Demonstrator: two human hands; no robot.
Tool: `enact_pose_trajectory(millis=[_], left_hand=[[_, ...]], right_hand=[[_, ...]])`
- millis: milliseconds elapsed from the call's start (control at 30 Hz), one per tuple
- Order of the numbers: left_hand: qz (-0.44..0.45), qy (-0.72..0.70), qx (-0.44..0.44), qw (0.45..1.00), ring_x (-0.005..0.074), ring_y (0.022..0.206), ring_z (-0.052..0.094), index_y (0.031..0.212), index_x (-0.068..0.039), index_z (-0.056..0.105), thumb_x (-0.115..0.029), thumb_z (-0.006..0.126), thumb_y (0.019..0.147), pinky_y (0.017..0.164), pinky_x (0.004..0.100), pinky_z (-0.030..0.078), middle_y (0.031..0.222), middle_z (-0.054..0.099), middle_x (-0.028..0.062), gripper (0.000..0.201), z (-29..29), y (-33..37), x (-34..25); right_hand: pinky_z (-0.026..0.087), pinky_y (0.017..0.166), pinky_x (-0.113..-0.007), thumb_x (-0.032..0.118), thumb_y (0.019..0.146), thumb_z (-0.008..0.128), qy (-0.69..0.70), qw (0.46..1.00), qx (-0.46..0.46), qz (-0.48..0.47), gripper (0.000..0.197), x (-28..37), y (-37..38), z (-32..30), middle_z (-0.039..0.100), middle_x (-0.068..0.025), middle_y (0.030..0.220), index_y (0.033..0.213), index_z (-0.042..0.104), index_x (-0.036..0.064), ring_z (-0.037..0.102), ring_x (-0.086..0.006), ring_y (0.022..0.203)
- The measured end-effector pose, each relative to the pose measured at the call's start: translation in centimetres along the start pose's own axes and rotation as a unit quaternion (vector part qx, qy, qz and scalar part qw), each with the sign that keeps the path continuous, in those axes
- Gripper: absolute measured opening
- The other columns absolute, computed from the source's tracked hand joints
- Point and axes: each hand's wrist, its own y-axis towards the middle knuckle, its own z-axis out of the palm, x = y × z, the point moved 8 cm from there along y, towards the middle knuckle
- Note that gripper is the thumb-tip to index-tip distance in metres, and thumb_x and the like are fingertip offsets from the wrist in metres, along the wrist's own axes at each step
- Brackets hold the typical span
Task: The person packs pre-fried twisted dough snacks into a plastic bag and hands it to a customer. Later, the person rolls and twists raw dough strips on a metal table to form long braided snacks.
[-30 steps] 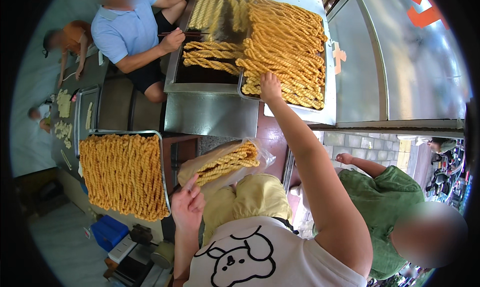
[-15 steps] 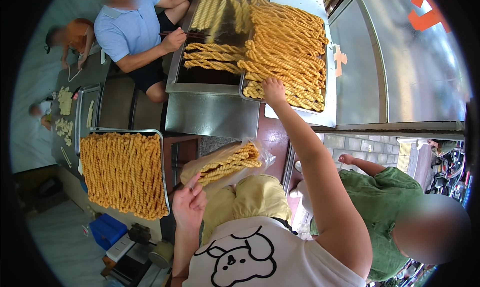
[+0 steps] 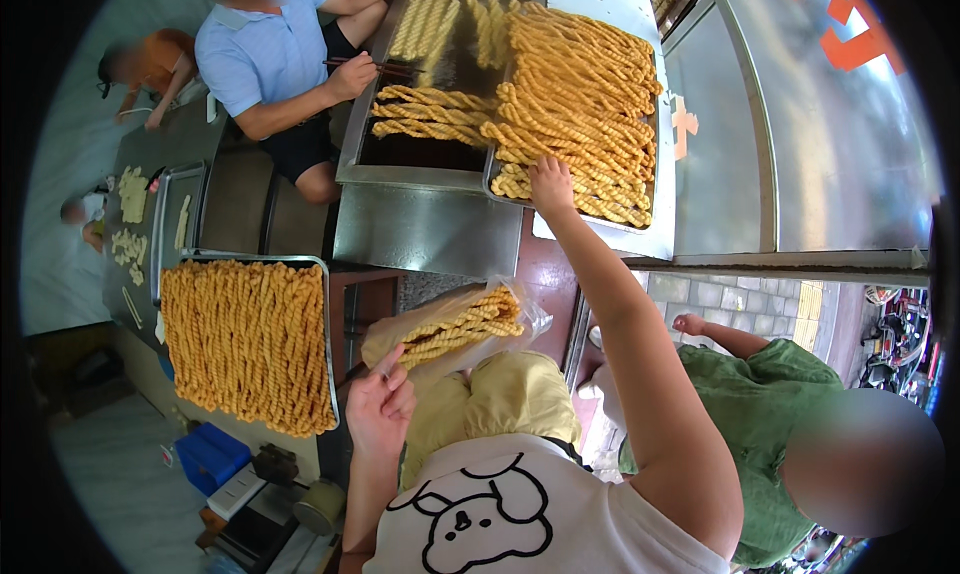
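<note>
My right hand (image 3: pixel 552 186) reaches over the near edge of a metal tray (image 3: pixel 572 215) heaped with golden fried dough twists (image 3: pixel 580 84). Its fingers are bent down round a twist at the near left of the heap; the fingertips are partly hidden. In front of my body, my left hand (image 3: pixel 383 404) is closed on the edge of a clear plastic bag (image 3: pixel 535 326), one finger stretched along it. Several fried dough twists (image 3: pixel 465 327) lie inside this bag, whose mouth faces right.
Left of the heaped tray is a fryer (image 3: pixel 425 177) with twists in dark oil; a person in a blue shirt (image 3: pixel 265 59) holds chopsticks (image 3: pixel 385 69) over it. Another full tray (image 3: pixel 325 314) stands at left. A person in green (image 3: pixel 750 404) stands close at right, beside glass panels (image 3: pixel 820 124).
The view has shifted slightly. My right hand stays on the twists at the tray's near edge, and my left hand keeps the bag in the same place.
</note>
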Motion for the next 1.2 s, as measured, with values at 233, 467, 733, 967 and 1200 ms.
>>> enact_pose_trajectory(millis=[233, 467, 733, 967, 1200], left_hand=[[-0.005, 0.010, -0.001, 1.000, 0.0059, 0.054, 0.028, 0.131, 0.000, 0.048, -0.026, 0.048, 0.086, 0.051, 0.0184, 0.024, 0.080, 0.039, -0.0029, 0.052, 0.1, 0.0, -0.1], [-0.004, 0.004, -0.003, 1.000, 0.0059, 0.054, 0.028, 0.130, 0.000, 0.049, -0.025, 0.048, 0.085, 0.050, 0.0183, 0.024, 0.080, 0.039, -0.0030, 0.052, -0.2, -0.2, -0.1], [-0.007, -0.008, 0.007, 1.000, 0.0059, 0.054, 0.028, 0.128, 0.000, 0.050, -0.025, 0.047, 0.085, 0.050, 0.0182, 0.024, 0.080, 0.040, -0.0030, 0.050, 0.0, -0.2, -0.1], [-0.019, -0.039, 0.034, 0.998, 0.0058, 0.054, 0.029, 0.126, -0.003, 0.052, -0.023, 0.047, 0.086, 0.049, 0.0181, 0.025, 0.083, 0.041, -0.0022, 0.045, 0.5, 0.5, 0.1], [-0.020, -0.046, 0.061, 0.997, 0.0046, 0.053, 0.031, 0.124, 0.002, 0.052, -0.026, 0.047, 0.088, 0.048, 0.0172, 0.028, 0.084, 0.043, -0.0020, 0.045, 0.9, 0.7, 0.2]], right_hand=[[0.041, 0.092, -0.040, 0.013, 0.083, 0.051, 0.054, 0.995, -0.047, 0.068, 0.024, -0.7, 0.7, 2.0, 0.051, -0.0119, 0.113, 0.106, 0.056, 0.0041, 0.050, -0.0280, 0.108], [0.036, 0.097, -0.038, 0.016, 0.077, 0.058, 0.001, 0.988, 0.132, 0.083, 0.038, -0.4, 2.1, 2.1, 0.050, -0.0127, 0.117, 0.114, 0.056, 0.0051, 0.046, -0.0286, 0.114], [0.034, 0.103, -0.039, 0.018, 0.065, 0.072, 0.089, 0.996, -0.026, 0.018, 0.044, -0.7, 0.0, -1.6, 0.058, -0.0082, 0.106, 0.106, 0.060, 0.0063, 0.050, -0.0257, 0.109], [0.044, 0.093, -0.043, 0.015, 0.067, 0.077, 0.329, 0.859, -0.281, 0.273, 0.044, -14.1, -7.4, -9.9, 0.060, -0.0176, 0.105, 0.105, 0.058, 0.0004, 0.056, -0.0301, 0.103], [0.052, 0.084, -0.037, 0.004, 0.080, 0.062, 0.618, 0.645, -0.422, 0.156, 0.029, -16.0, -12.8, -26.8, 0.060, -0.0105, 0.094, 0.106, 0.050, -0.0029, 0.063, -0.0229, 0.091]])
